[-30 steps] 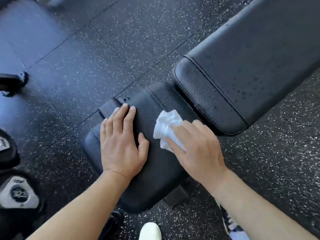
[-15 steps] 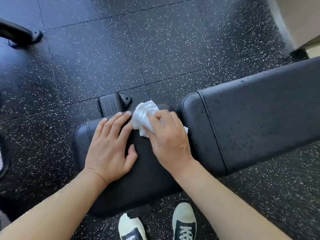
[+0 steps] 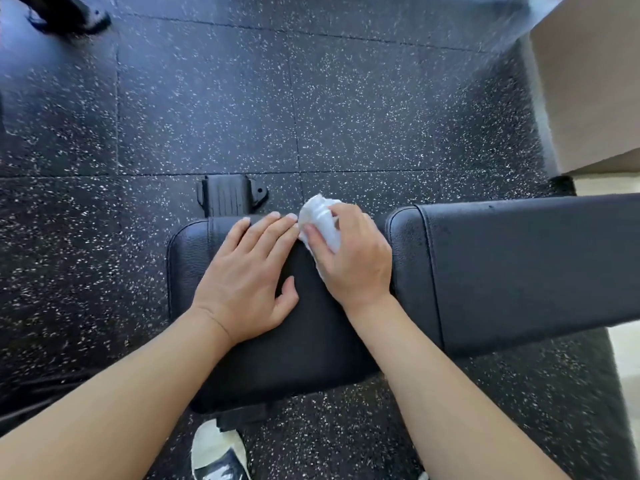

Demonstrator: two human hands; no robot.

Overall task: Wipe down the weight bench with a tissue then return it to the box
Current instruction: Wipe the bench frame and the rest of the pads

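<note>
On the bench seat (image 3: pixel 304 341): left hand (image 3: pixel 247 284) flat, right hand (image 3: pixel 353 258) (curled) on tissue (image 3: pixel 320 220).

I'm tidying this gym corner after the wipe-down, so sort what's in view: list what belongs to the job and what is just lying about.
Part of the job:
- tissue, crumpled, gripped by the right hand
- seat pad of the weight bench, with the left hand flat on it
- back pad

Just lying about:
- black bench foot on the floor
- black equipment foot, top left
- shoe
- tan box; what it holds is hidden
</note>
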